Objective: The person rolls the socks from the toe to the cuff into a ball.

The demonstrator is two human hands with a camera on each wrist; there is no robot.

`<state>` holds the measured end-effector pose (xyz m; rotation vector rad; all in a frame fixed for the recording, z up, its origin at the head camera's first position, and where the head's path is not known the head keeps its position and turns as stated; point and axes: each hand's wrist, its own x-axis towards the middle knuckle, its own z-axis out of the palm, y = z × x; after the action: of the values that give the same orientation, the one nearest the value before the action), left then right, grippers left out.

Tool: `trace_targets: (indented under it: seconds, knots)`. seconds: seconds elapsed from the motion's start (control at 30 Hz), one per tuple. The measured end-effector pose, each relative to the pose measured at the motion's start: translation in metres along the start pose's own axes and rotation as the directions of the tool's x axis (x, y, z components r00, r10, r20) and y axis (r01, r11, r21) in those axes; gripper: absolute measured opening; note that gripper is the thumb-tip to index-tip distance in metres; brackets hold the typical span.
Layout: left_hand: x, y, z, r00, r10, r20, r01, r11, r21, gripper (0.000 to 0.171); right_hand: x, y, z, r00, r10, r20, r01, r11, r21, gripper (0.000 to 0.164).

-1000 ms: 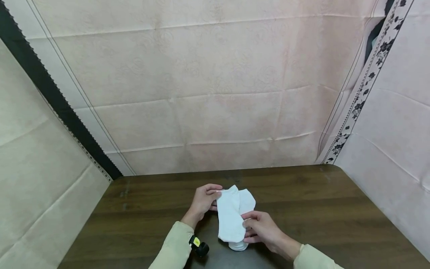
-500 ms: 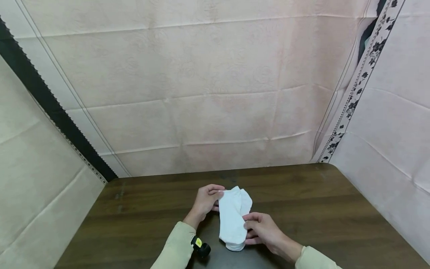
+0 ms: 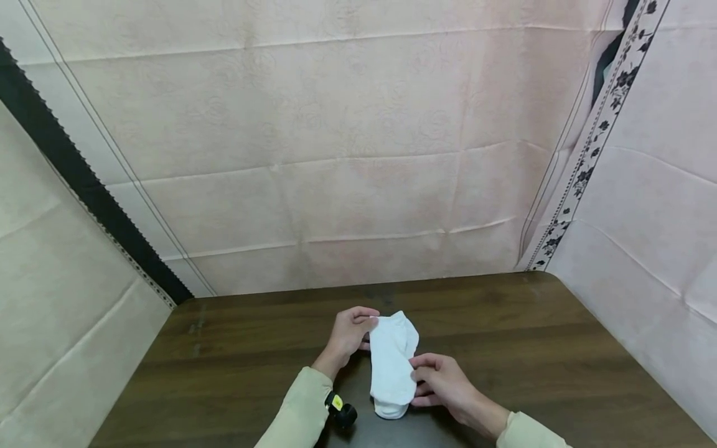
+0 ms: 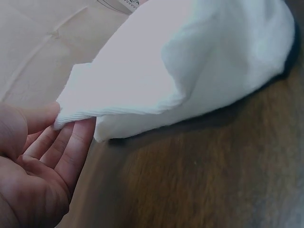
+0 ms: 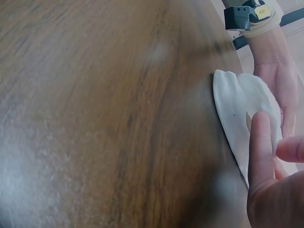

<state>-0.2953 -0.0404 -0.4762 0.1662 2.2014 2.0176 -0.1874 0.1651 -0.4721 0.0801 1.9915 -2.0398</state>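
Two white ankle socks lie one on top of the other on the table, the upper sock point(image 3: 391, 367) covering most of the lower sock point(image 3: 389, 412), whose end shows at the near side. My left hand point(image 3: 351, 335) pinches a corner of the upper sock's ribbed cuff between thumb and fingers. In the left wrist view that cuff point(image 4: 118, 113) is lifted a little over the sock beneath. My right hand point(image 3: 445, 384) holds the upper sock's right edge with thumb and forefinger, its other fingers spread beside the pile.
The dark wooden table point(image 3: 269, 348) runs out to both sides. Pale cloth hangings point(image 3: 358, 155) stand behind it and at left and right. A black wrist camera point(image 3: 343, 414) sits on the left sleeve, close to the socks.
The upper sock has shifted right over the lower one, so the two now overlap almost fully. Both hands moved slightly right, keeping their hold. The head view has turned a little.
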Motion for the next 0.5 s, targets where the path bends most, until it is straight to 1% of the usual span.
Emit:
trace_targets:
  seconds: [0.2, 0.5]
  knots:
    - [0.0037, -0.0023, 0.0036, 1.000, -0.007, 0.005, 0.007, 1.000, -0.007, 0.024, 0.0007, 0.0026, -0.0024, 1.000, -0.003, -0.011, 0.004, 1.000, 0.006, 0.035]
    - [0.0034, -0.0040, 0.0078, 1.000, -0.011, 0.021, 0.012, 1.000, -0.028, 0.019, -0.0003, 0.0081, -0.0059, 1.000, 0.000, 0.011, 0.000, 1.000, 0.015, 0.036]
